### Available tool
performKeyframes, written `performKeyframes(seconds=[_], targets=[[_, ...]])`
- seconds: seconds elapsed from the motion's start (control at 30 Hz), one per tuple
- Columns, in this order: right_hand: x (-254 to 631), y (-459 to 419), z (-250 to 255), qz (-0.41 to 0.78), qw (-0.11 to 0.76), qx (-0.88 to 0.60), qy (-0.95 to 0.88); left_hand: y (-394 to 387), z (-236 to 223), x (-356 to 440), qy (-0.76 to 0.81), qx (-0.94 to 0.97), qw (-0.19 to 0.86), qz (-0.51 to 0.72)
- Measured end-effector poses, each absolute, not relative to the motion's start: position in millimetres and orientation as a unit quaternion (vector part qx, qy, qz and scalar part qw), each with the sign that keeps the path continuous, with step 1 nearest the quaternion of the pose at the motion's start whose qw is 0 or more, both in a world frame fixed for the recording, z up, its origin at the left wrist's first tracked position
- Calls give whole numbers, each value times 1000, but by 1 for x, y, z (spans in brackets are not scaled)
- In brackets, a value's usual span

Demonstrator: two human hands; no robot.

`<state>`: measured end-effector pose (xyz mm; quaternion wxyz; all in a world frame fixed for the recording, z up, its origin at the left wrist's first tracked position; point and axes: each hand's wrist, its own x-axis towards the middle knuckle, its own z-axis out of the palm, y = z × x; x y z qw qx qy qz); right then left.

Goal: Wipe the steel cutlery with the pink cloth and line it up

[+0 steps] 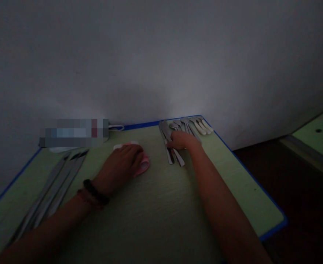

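My left hand (124, 161) lies curled over a folded pink-and-white cloth (142, 165), closed on it against the table. Dark bands circle that wrist. Further right, my right hand (182, 140) reaches down over a group of silver table knives (165, 132). Its fingers are closed at one table knife (179, 158), whose lower end sticks out below the hand; the exact grip is partly hidden. Just beyond the fingers lie metal spoons (185, 123), partly covered by the hand. Several white-handled utensils (202, 127) sit to their right.
The light green table (156, 212) has a blue edge and stands against a grey wall (161, 66). Long flat metal strips (58, 183) lie at left, partly under my forearm. A blurred-out object (74, 132) stands at the back left. Another green surface (320, 134) is at far right.
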<state>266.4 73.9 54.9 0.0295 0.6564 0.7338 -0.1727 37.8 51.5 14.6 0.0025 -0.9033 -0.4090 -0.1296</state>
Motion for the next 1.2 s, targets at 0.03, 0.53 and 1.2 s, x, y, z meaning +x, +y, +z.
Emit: performKeyframes(seconds=[0.03,0.53,1.2], targets=[[267,74,56,-179,36,656,733,50,12,36,-410,-901,-6,-141],[268,81,43,-162,-10,708,687,50,-3,36,-435,-881,-29,-185],[145,83,8,-741,-605,265,124,26,8,-6,-391,-895,-66,-204]])
